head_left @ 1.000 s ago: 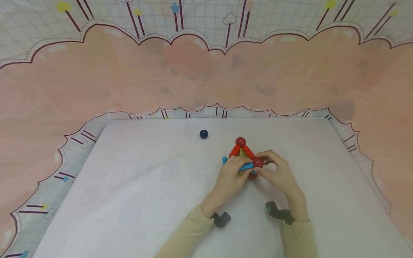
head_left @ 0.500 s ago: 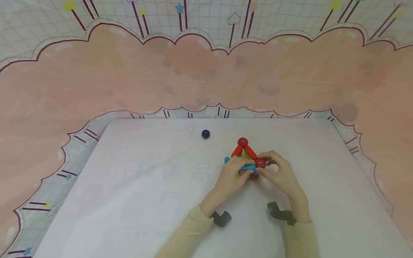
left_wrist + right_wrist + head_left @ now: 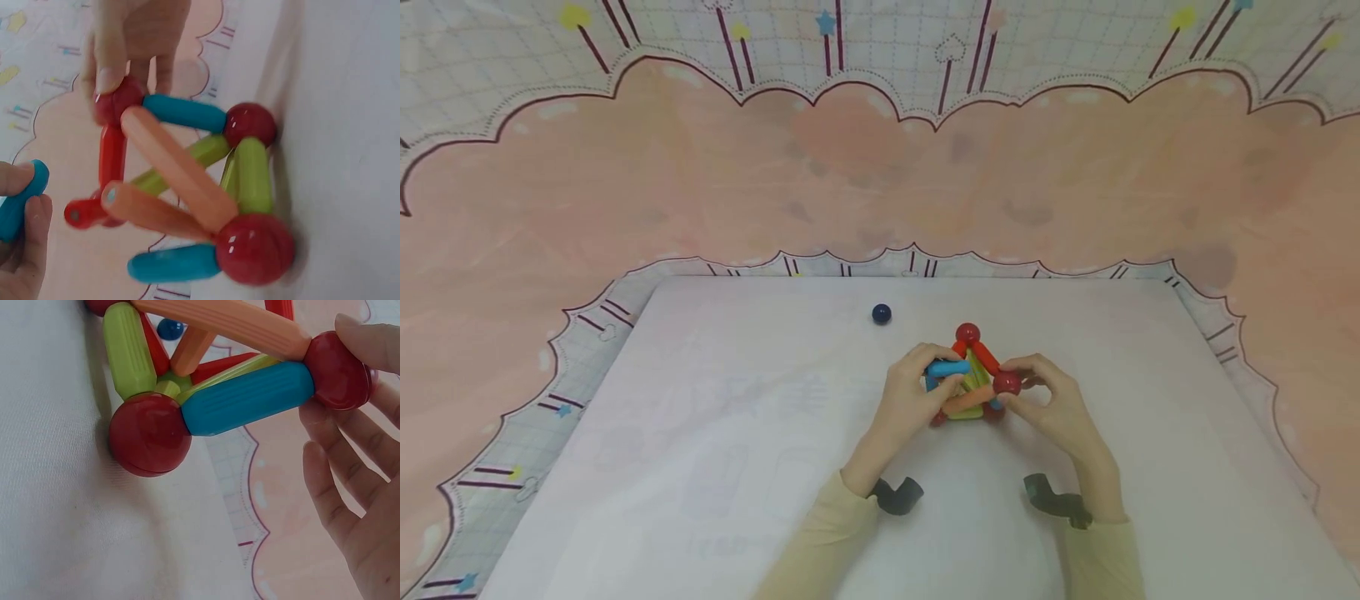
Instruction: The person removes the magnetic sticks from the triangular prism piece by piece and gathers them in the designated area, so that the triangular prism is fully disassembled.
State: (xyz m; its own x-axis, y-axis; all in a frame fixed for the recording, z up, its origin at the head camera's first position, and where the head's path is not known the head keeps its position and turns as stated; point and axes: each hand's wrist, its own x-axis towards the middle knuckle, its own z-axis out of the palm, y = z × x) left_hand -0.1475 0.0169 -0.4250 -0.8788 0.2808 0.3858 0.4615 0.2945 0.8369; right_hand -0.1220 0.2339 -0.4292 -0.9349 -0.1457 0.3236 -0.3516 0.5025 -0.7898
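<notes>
My left hand (image 3: 904, 392) pinches a blue magnetic rod (image 3: 949, 367) between thumb and fingers. In the left wrist view this blue rod (image 3: 22, 200) is apart from the frame of rods and balls. My right hand (image 3: 1060, 408) grips a red ball (image 3: 1007, 382) at a raised corner of that frame. From this ball run an orange rod (image 3: 178, 165), a red rod (image 3: 112, 153) and a blue rod (image 3: 250, 397). Lower down, green rods (image 3: 253, 178) link red balls (image 3: 150, 434) near the table. Another orange rod (image 3: 153, 209) has one free end, as does a lower blue rod (image 3: 175, 263).
A dark blue ball (image 3: 882, 314) lies alone behind and left of the frame. The white table (image 3: 700, 467) has its far edge beyond it, with a patterned peach cloth (image 3: 850, 183) behind.
My left hand has drawn back to the left with the blue rod, away from the gripped red ball. An orange rod and green rods are uncovered. The right hand keeps its hold.
</notes>
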